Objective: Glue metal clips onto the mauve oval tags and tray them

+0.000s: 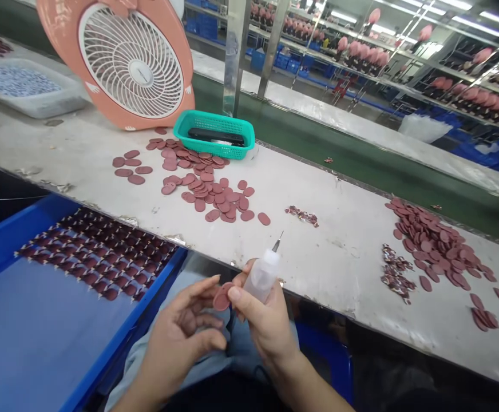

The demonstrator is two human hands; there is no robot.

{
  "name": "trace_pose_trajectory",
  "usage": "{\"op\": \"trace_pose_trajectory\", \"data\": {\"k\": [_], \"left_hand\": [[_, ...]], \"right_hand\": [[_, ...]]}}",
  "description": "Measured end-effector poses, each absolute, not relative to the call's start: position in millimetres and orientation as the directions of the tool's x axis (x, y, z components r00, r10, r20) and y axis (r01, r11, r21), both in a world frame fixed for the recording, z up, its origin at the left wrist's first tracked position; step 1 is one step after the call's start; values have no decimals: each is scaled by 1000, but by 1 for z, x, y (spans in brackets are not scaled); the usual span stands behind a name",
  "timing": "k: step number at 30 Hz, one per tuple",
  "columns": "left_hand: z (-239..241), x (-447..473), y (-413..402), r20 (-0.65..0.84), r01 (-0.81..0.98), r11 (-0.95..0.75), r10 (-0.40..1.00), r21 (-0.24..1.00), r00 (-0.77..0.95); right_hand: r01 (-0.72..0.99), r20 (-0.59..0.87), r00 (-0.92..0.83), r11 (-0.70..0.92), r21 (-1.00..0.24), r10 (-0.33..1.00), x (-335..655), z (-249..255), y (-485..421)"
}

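My right hand (263, 320) is wrapped round a small clear squeeze bottle (263, 274) with a thin metal needle tip pointing up and away. Its thumb also pinches a dark red oval piece (222, 298) at the bottle's left. My left hand (185, 332) sits just left of that piece, fingers curled loosely, fingertips touching or nearly touching its edge. Both hands hover over my lap, in front of the white worktable's near edge (318, 286).
Heaps of dark red oval pieces lie mid-table (209, 189) and at right (436, 243). A blue tray (26, 343) at left holds rows of ovals (99, 252). A teal basket (215, 134), a pink fan (129, 60) and a grey tray (26, 88) stand at the back.
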State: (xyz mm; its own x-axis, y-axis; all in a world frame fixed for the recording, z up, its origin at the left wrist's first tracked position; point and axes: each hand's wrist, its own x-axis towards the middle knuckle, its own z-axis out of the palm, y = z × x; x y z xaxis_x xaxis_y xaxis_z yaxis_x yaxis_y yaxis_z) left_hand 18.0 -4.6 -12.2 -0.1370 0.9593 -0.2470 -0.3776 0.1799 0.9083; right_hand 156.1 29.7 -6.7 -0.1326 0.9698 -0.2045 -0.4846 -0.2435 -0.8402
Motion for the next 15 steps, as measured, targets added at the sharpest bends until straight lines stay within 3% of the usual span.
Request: {"op": "trace_pose_trajectory", "data": {"k": [2, 4, 6, 11, 15], "left_hand": [[-27, 18, -7, 40, -207, -93, 968, 974, -247], [-43, 15, -6, 327, 16, -333, 912, 943, -249], [-54, 10, -4, 467, 135, -448, 860, 884, -207], [-57, 2, -5, 364, 93, -353, 884, 931, -292], [-42, -3, -6, 19, -314, -125, 947, 941, -320]], "right_hand": [[-537, -285, -91, -288, -793, 954, 147, -10, 21], [-573, -337, -108, -335, -748, 935, 138, -13, 14], [-583, -358, -129, -362, -727, 925, 133, -16, 9], [-439, -297, -202, -358, -824, 933, 147, -25, 8], [-123, -191, -120, -206, -971, 974, 182, -22, 7]]}}
